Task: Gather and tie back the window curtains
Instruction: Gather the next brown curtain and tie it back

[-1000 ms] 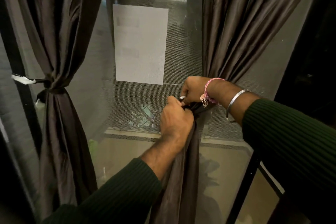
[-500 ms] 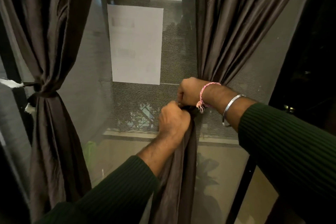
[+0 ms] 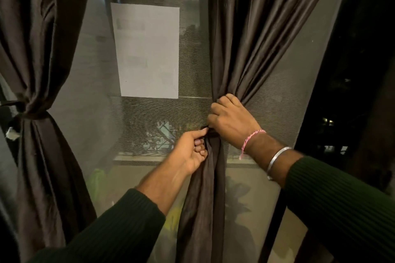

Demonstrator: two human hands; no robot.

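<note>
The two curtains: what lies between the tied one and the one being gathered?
In the head view, between the tied curtain and the gathered curtain: window mesh with a white sheet on it.

Satiny cloth curtain (image 3: 256, 38), metal bangle (image 3: 277, 157)

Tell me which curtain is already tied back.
The left curtain, cinched by a tie. The right curtain is only bunched in both hands.
</note>
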